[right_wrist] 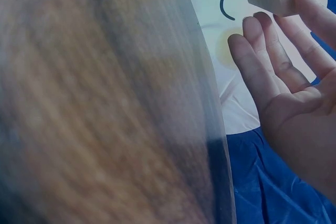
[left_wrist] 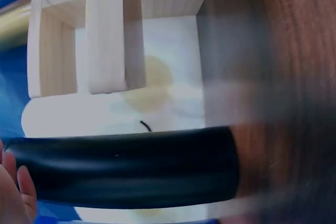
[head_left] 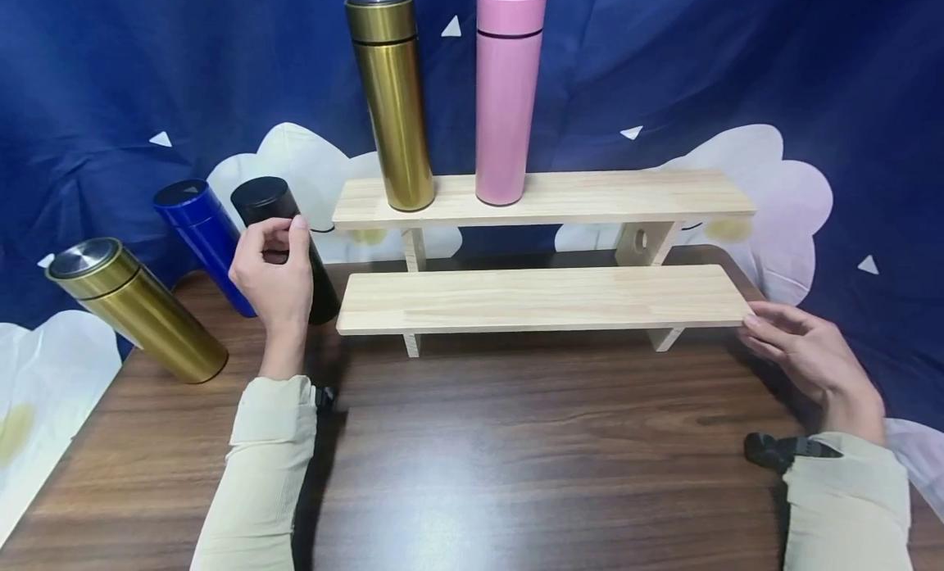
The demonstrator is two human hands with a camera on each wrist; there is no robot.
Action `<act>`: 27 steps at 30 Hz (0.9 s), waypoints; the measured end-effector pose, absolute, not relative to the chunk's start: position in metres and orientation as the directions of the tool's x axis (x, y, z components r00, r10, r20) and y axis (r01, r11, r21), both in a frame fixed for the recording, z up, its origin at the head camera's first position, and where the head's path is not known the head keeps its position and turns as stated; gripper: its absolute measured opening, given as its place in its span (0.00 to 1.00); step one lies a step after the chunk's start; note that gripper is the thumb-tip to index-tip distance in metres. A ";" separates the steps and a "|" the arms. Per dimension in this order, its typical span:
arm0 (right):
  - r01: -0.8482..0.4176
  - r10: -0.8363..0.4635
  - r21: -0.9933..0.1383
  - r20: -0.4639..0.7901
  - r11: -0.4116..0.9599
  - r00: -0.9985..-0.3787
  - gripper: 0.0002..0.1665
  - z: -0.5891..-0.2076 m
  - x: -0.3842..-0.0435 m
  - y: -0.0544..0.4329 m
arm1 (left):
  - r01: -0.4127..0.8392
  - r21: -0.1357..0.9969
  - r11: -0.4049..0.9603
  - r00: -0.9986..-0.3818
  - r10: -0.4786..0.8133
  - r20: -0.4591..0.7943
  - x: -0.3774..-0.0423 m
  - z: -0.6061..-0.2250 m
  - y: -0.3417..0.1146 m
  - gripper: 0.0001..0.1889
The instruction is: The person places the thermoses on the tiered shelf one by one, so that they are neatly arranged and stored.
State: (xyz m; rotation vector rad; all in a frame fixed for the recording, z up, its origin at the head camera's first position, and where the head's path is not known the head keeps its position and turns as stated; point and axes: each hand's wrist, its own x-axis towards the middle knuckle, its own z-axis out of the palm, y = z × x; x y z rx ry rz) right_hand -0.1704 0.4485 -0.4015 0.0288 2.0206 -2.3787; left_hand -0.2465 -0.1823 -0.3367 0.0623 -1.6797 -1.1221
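A black bottle (head_left: 322, 288) stands on the table at the left end of the two-tier wooden shelf. In front of its upper part is my left hand (head_left: 274, 272), fingers loosely bent; in the left wrist view its fingertips (left_wrist: 27, 184) overlap the bottle's upper end, and contact is hard to judge. My right hand (head_left: 807, 354) is at the right end of the lower shelf board (head_left: 546, 299), pinching its front corner between thumb and fingers. A gold bottle (head_left: 394, 120) and a pink bottle (head_left: 507, 104) stand upright on the upper board (head_left: 627, 196).
A blue bottle (head_left: 214, 247) stands left of the black one, and another gold bottle (head_left: 158, 325) is nearer the table's left edge. Behind the brown wooden table (head_left: 531, 456) hangs a blue cloth (head_left: 627, 55) with white flower shapes.
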 end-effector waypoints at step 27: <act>0.021 -0.017 -0.980 -0.018 -0.200 -1.000 0.21 -0.401 -0.170 0.449 | 0.285 0.931 0.226 -0.639 -0.680 0.361 -0.243 -0.373 -0.205 0.34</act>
